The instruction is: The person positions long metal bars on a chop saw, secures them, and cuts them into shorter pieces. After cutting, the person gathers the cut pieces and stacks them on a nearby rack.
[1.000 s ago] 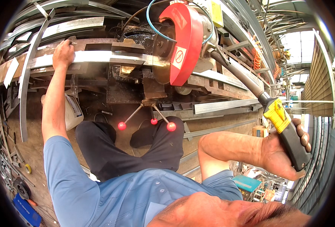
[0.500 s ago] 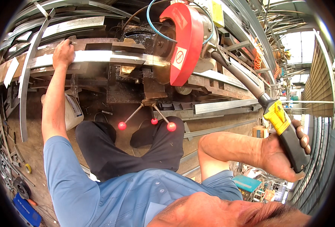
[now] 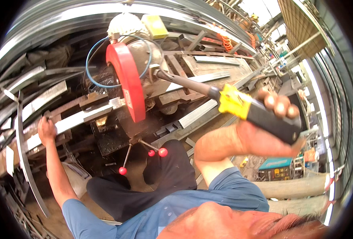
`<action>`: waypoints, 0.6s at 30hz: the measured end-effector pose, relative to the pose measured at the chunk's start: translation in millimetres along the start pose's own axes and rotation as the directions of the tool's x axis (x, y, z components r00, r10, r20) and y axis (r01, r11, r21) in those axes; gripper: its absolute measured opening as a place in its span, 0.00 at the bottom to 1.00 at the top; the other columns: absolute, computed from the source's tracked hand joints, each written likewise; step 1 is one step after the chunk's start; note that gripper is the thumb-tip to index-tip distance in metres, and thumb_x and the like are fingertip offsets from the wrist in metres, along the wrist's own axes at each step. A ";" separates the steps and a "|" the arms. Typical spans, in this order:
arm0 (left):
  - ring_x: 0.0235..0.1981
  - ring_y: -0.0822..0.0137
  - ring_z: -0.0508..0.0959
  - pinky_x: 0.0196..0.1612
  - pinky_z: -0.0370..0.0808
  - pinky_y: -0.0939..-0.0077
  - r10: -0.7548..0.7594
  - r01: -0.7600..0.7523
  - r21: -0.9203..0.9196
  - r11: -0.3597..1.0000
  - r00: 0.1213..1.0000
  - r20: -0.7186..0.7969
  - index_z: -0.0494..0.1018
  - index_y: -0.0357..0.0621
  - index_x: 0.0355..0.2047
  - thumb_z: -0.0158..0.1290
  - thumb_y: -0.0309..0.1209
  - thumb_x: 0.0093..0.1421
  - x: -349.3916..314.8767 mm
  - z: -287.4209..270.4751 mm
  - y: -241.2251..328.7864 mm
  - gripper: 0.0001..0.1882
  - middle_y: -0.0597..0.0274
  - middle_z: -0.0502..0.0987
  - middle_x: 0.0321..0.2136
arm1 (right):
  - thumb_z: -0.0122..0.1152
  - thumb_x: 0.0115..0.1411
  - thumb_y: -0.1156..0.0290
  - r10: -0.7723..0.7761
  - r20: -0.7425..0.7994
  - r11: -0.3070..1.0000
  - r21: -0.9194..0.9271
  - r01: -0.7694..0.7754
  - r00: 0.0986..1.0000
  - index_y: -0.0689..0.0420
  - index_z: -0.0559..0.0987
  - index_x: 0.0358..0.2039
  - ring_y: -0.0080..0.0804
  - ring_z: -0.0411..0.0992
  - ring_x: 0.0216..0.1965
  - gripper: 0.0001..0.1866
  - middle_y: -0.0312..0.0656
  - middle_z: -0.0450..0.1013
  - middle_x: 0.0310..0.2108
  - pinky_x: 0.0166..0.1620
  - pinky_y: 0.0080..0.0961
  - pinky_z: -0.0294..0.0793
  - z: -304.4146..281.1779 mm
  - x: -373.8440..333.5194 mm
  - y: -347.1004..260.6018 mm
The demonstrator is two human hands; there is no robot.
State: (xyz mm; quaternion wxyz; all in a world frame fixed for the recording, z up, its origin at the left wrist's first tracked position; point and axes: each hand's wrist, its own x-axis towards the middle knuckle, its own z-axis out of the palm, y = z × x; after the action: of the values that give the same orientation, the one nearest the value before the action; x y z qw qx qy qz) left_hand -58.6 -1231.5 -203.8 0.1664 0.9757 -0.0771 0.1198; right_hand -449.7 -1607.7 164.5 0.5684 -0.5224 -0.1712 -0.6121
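Note:
My right hand [image 3: 266, 133] is wrapped round the black end of the handle [image 3: 270, 119] of a cut-off saw, beyond a yellow switch housing [image 3: 234, 100]. At the handle's far end is the saw's red curved guard [image 3: 125, 79]; the blade itself is hard to make out. A bright metal bar [image 3: 70, 122] lies in the saw's vise, one end close beside the guard. Further left along that bar, my left hand [image 3: 47, 130] has its fingers curled over it. Below the vise, a clamp handle [image 3: 143, 143] carries red ball knobs.
A blue hose [image 3: 89, 73] loops round the guard. Metal profiles [image 3: 49, 93] are stacked behind the bench, and an upright metal strip [image 3: 21, 147] stands left of my left hand. At right are an orange coiled hose [image 3: 225, 41] and a teal machine [image 3: 276, 164].
The whole view has tilted, shifting the saw leftward in the picture. My right hand and the handle look closer and seem raised. A bar end now shows beside the guard. Both grips remain.

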 end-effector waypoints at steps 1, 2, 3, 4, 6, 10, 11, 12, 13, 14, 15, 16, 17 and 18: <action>0.48 0.45 0.73 0.51 0.69 0.53 -0.008 0.008 0.000 1.000 1.000 0.023 0.72 0.40 0.39 0.43 0.36 0.62 0.8 0.2 3.3 0.14 0.48 0.75 0.43 | 0.47 0.56 0.40 0.008 0.022 0.999 0.038 -0.009 1.000 0.59 0.76 0.32 0.38 0.69 0.29 0.30 0.42 0.70 0.26 0.38 0.41 0.73 -4.5 12.4 5.0; 0.49 0.45 0.72 0.51 0.69 0.53 0.011 -0.011 0.000 1.000 1.000 0.022 0.72 0.40 0.39 0.43 0.36 0.62 1.9 1.6 7.0 0.14 0.47 0.75 0.43 | 0.45 0.59 0.42 0.005 0.041 1.000 0.016 -0.006 0.999 0.59 0.76 0.33 0.37 0.70 0.30 0.29 0.42 0.71 0.27 0.38 0.41 0.73 -6.7 27.3 8.9; 0.49 0.45 0.72 0.52 0.69 0.54 0.028 -0.028 -0.008 1.000 1.000 -0.005 0.71 0.40 0.39 0.43 0.36 0.62 4.8 -1.3 24.1 0.14 0.46 0.75 0.43 | 0.43 0.61 0.44 -0.007 0.065 1.000 -0.004 0.007 0.998 0.58 0.76 0.34 0.36 0.71 0.32 0.28 0.42 0.71 0.28 0.38 0.41 0.73 -4.6 52.7 14.1; 0.50 0.45 0.72 0.53 0.68 0.54 0.070 -0.071 -0.024 0.997 0.996 -0.057 0.71 0.40 0.41 0.44 0.36 0.63 15.2 11.0 9.0 0.14 0.47 0.75 0.45 | 0.41 0.64 0.46 -0.017 0.092 0.999 -0.031 0.020 0.996 0.58 0.76 0.34 0.35 0.72 0.33 0.26 0.42 0.72 0.29 0.38 0.41 0.73 -1.4 71.1 23.5; 0.55 0.46 0.70 0.58 0.66 0.56 0.078 -0.077 0.020 0.997 0.995 -0.068 0.70 0.37 0.51 0.44 0.37 0.63 25.1 22.6 -15.9 0.21 0.43 0.73 0.51 | 0.38 0.69 0.53 -0.046 0.093 0.976 -0.209 0.065 0.995 0.57 0.74 0.33 0.32 0.71 0.30 0.22 0.41 0.70 0.26 0.34 0.38 0.72 25.7 119.7 72.3; 0.53 0.43 0.72 0.57 0.67 0.54 0.073 -0.074 -0.017 0.997 0.997 -0.017 0.71 0.37 0.52 0.43 0.35 0.61 17.4 29.2 14.7 0.22 0.42 0.74 0.50 | 0.35 0.71 0.57 -0.295 0.184 0.674 -0.655 0.341 0.938 0.64 0.74 0.28 0.51 0.70 0.26 0.26 0.53 0.72 0.22 0.36 0.45 0.67 59.5 195.6 123.2; 0.52 0.44 0.72 0.56 0.68 0.54 0.062 -0.062 -0.018 0.998 0.998 -0.008 0.72 0.37 0.50 0.43 0.35 0.61 14.1 16.0 13.3 0.21 0.42 0.74 0.50 | 0.34 0.71 0.56 -0.083 0.052 0.798 -0.594 0.098 0.995 0.65 0.75 0.28 0.54 0.71 0.27 0.28 0.55 0.74 0.25 0.38 0.48 0.67 75.2 200.1 121.6; 0.51 0.43 0.73 0.55 0.68 0.53 0.078 -0.078 0.003 0.997 0.997 -0.011 0.71 0.37 0.51 0.44 0.37 0.61 18.1 11.8 6.1 0.22 0.42 0.75 0.48 | 0.34 0.71 0.55 -0.064 0.082 0.784 -0.613 0.101 0.995 0.66 0.76 0.28 0.54 0.72 0.30 0.29 0.57 0.74 0.27 0.40 0.48 0.68 79.2 214.7 131.2; 0.49 0.43 0.74 0.54 0.69 0.52 0.108 -0.109 -0.009 0.994 0.991 -0.075 0.72 0.37 0.48 0.44 0.37 0.60 18.5 12.9 2.4 0.21 0.42 0.75 0.46 | 0.33 0.70 0.53 -0.044 0.113 0.768 -0.632 0.106 0.993 0.66 0.76 0.29 0.54 0.73 0.33 0.30 0.58 0.75 0.30 0.42 0.47 0.68 81.1 236.0 143.9; 0.49 0.43 0.74 0.54 0.69 0.52 0.097 -0.098 -0.021 0.995 0.994 -0.040 0.72 0.36 0.47 0.44 0.37 0.60 19.0 10.4 16.0 0.20 0.42 0.76 0.46 | 0.33 0.70 0.53 -0.094 0.099 0.713 -0.688 0.136 0.991 0.66 0.77 0.30 0.52 0.73 0.34 0.30 0.57 0.75 0.31 0.43 0.46 0.68 74.8 258.9 165.7; 0.49 0.43 0.74 0.54 0.69 0.52 0.079 -0.079 -0.033 0.996 0.997 0.006 0.73 0.36 0.45 0.45 0.37 0.60 10.1 6.8 30.0 0.20 0.42 0.76 0.46 | 0.34 0.70 0.53 -0.093 0.093 0.663 -0.737 0.132 0.991 0.65 0.76 0.31 0.51 0.73 0.35 0.29 0.57 0.75 0.32 0.44 0.46 0.68 68.6 280.3 186.4; 0.49 0.42 0.74 0.54 0.69 0.52 0.059 -0.058 -0.021 0.998 0.997 0.047 0.74 0.36 0.46 0.45 0.38 0.60 8.1 -2.4 35.9 0.20 0.42 0.75 0.46 | 0.34 0.70 0.53 -0.082 0.095 0.642 -0.756 0.126 0.992 0.65 0.76 0.32 0.51 0.73 0.36 0.29 0.56 0.75 0.33 0.44 0.45 0.68 69.4 291.2 201.7; 0.49 0.42 0.74 0.54 0.69 0.52 0.031 -0.030 -0.008 1.000 0.996 0.087 0.74 0.36 0.46 0.45 0.39 0.61 7.5 -9.7 35.5 0.21 0.41 0.75 0.47 | 0.34 0.70 0.53 -0.071 0.099 0.625 -0.771 0.121 0.993 0.65 0.76 0.34 0.50 0.73 0.36 0.28 0.56 0.75 0.34 0.45 0.44 0.68 74.1 300.1 215.8; 0.48 0.42 0.74 0.52 0.69 0.52 0.045 -0.043 -0.022 0.999 0.998 0.054 0.75 0.38 0.45 0.46 0.39 0.61 8.1 -12.9 24.4 0.20 0.41 0.76 0.45 | 0.35 0.70 0.53 -0.060 0.107 0.623 -0.773 0.121 0.992 0.64 0.75 0.35 0.49 0.72 0.37 0.27 0.55 0.75 0.34 0.45 0.44 0.68 81.1 306.4 228.4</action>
State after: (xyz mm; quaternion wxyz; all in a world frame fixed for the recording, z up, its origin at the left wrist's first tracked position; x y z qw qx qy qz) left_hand -58.2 -1250.8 -182.4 0.1715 0.9749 -0.1043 0.0961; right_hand -155.0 -1768.4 364.4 0.2497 -0.7282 0.0634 -0.6351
